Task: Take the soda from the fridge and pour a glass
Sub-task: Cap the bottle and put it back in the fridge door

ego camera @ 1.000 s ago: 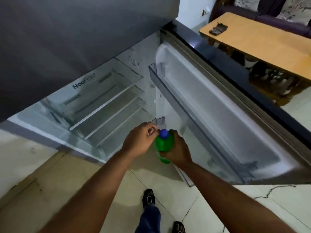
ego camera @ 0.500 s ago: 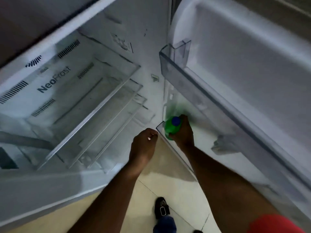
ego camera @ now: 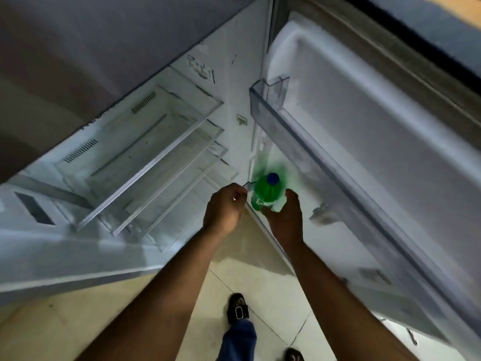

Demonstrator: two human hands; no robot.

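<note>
Soda bottle (ego camera: 266,192) stands upright in the door bin — right hand (ego camera: 283,217) grasping its body; left hand (ego camera: 226,207) loosely curled, empty, just beside.

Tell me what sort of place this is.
Most likely a home kitchen or a room beside it. An open fridge with bare shelves fills the view, its door swung wide. The right hand holds a green soda bottle above a tiled floor.

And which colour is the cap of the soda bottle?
Blue, on the green soda bottle; the cap shows in the head view.
</note>
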